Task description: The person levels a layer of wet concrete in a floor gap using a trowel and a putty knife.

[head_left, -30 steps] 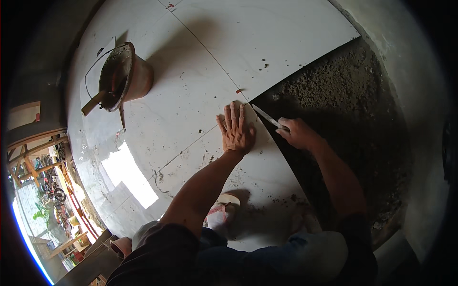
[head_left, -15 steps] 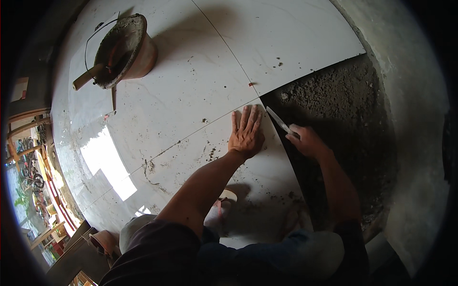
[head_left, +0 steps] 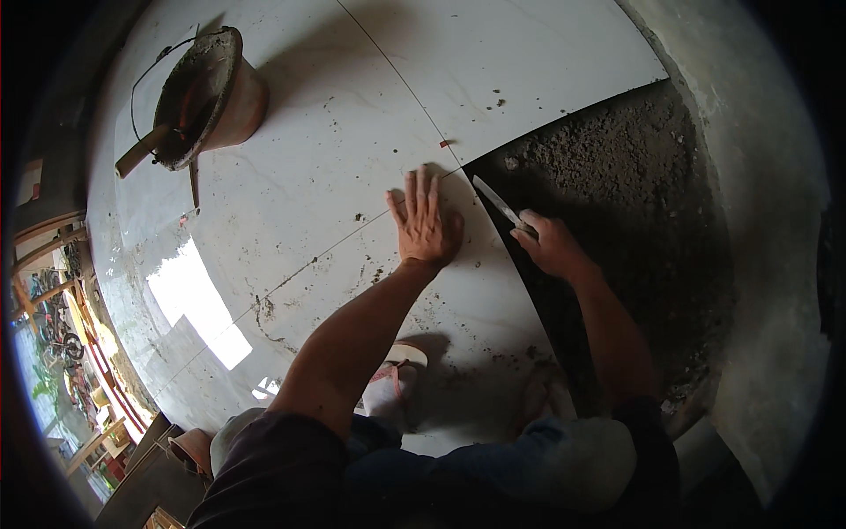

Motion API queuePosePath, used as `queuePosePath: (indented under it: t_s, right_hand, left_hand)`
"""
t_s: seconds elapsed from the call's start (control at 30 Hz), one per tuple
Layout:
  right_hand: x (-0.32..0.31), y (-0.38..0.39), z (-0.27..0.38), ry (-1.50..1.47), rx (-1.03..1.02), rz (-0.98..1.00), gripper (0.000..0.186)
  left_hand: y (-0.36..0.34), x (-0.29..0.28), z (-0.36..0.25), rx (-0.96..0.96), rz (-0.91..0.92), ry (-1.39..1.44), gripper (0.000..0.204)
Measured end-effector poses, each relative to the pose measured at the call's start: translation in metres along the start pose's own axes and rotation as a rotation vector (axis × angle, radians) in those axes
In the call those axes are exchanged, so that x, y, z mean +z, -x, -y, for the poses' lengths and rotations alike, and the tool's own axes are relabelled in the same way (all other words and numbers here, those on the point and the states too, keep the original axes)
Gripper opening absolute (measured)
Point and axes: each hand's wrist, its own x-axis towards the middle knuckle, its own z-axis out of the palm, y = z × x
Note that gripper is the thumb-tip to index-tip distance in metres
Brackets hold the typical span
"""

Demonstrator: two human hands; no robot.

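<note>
My left hand [head_left: 428,227] lies flat on a white floor tile [head_left: 476,309], its fingers spread and reaching over the joint toward the far tile. Beside the tile's right edge, my right hand [head_left: 553,244] is closed round the handle of a knife-like tool [head_left: 499,203] with a long, narrow pale blade. The blade points away and to the left, its tip close to the tile's far right corner. Under the tool lies a bed of dark, rough mortar [head_left: 617,167]; whether the blade touches the tile edge, I cannot tell.
A mortar-crusted bucket [head_left: 238,110] with a wire handle stands at the far left, a wooden handle [head_left: 141,152] sticking out. A small red piece [head_left: 445,144] sits in the joint. A grey wall [head_left: 767,229] bounds the right. My sandalled foot [head_left: 388,388] is near me.
My left hand has slid left and slightly farther away, its fingertips now past the joint. The right hand keeps the tool along the tile edge, its tip slightly nearer the corner. The view has shifted slightly.
</note>
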Motion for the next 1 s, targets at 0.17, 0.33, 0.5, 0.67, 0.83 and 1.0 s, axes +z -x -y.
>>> queuePosePath:
  t_s: [0.17, 0.33, 0.5, 0.67, 0.83, 1.0]
  right_hand:
    - [0.01, 0.076, -0.017, -0.059, 0.032, -0.074, 0.023]
    - [0.006, 0.082, -0.007, -0.003, -0.03, -0.076, 0.022]
    - [0.008, 0.08, -0.009, -0.011, -0.016, -0.12, 0.024]
    - [0.005, 0.082, -0.007, -0.095, 0.066, -0.287, 0.024]
    - [0.004, 0.076, -0.008, -0.124, 0.188, -0.231, 0.028]
    - [0.006, 0.069, -0.004, -0.035, 0.133, -0.171, 0.03]
  left_hand:
    - [-0.072, -0.017, 0.072, 0.188, -0.084, -0.103, 0.067]
    - [-0.093, -0.027, 0.07, 0.308, -0.004, -0.208, 0.063]
    - [-0.098, -0.027, 0.051, 0.304, 0.003, -0.223, 0.062]
    - [-0.089, -0.021, 0.06, 0.29, -0.029, -0.196, 0.062]
    - [-0.056, -0.021, 0.057, 0.319, 0.0, -0.162, 0.065]
    - [-0.038, -0.018, 0.031, 0.329, 0.015, -0.149, 0.065]
